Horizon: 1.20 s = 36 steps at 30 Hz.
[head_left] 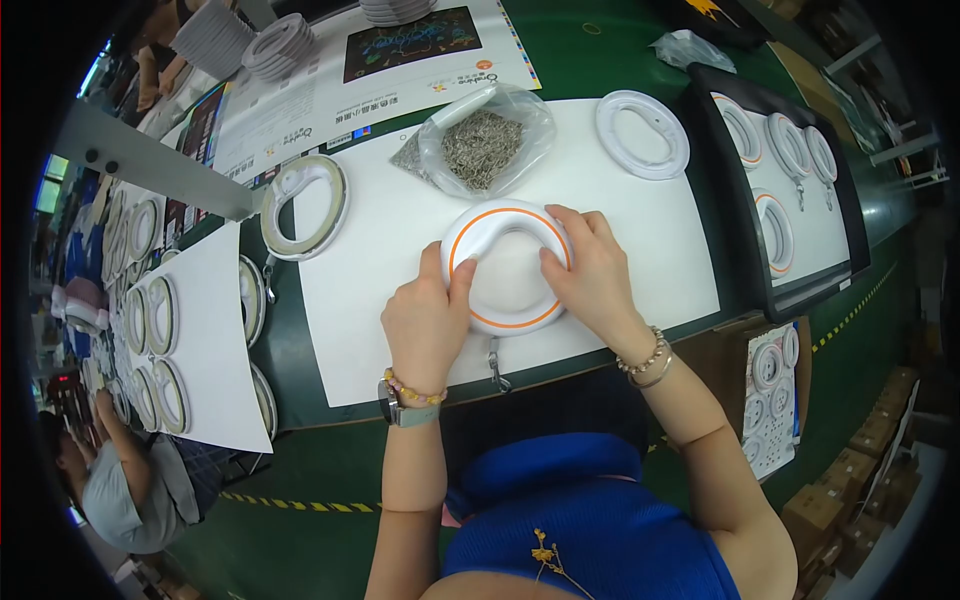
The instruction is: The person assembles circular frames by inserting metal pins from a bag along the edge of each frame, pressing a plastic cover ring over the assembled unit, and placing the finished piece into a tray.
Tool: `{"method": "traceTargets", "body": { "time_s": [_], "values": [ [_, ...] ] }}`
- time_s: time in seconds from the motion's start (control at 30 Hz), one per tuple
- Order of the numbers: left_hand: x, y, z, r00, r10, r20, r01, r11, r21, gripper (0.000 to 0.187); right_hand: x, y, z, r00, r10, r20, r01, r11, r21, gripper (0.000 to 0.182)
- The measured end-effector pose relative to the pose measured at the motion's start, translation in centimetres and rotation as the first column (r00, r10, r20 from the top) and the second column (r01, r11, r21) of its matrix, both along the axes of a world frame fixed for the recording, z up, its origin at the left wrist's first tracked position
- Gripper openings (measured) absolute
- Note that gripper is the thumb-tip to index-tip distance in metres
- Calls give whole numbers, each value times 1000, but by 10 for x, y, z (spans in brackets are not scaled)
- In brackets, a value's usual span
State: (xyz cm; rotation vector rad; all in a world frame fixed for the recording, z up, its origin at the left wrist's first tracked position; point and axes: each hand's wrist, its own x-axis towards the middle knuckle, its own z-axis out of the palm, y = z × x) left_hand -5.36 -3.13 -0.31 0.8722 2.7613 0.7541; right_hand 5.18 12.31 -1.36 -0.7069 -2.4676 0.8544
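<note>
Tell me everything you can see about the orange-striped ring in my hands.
The ring is round and white, smooth and plastic-looking, with a thin orange line circling its upward face and a rounded opening inside. No damage shows. The left hand and right hand grip opposite sides, thumbs on the face. It's face up over the white sheet; whether it touches it is unclear. A metal clip shows by its near edge, perhaps attached.

The held white ring [547,305] carries an orange stripe; the counter [555,55] is green, and yellow-black striped tape [300,504] marks the green floor [290,540].
</note>
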Motion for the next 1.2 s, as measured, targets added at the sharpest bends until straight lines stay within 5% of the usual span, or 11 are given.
{"method": "traceTargets", "body": {
  "time_s": [0.97, 1.2],
  "values": [
    [7, -6, -8, 955, 58, 292, -117, 975, 189, 38, 3, 6, -1, 1000, -2, 3, 2, 1000, -10, 43],
    [13, -5, -7, 986, 58, 154, -82, 985, 153, 37, 3, 11, -6, 998, 45, -43, -43, 998, 50, 43]
  ]
}}
